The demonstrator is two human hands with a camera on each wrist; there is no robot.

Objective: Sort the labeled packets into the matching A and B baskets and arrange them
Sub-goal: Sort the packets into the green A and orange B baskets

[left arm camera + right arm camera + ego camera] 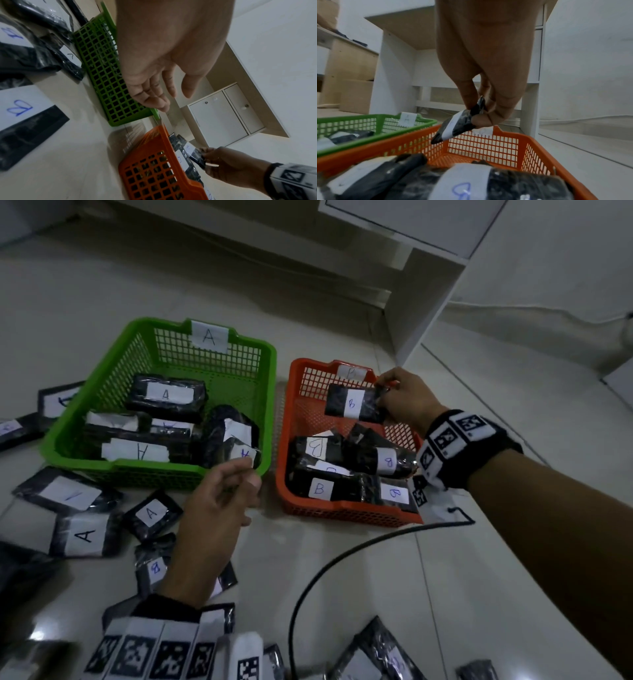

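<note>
B packet point(354, 404) pinched by right hand point(407, 402) over far end of orange basket point(346, 511); light, crinkly, grip edge. Left hand point(219, 508) loose, empty.

Both hands are bare, with no gloves and no rings that show. The right hand point(407, 402) has a black band round its wrist point(462, 446), fitted with white square tiles that carry black block-pattern markers; one more tile hangs below it. The left hand point(212, 518) has a black cuff point(164, 606) at the wrist, and behind it a row of white panels point(154, 652) printed with the same kind of black markers.
</note>
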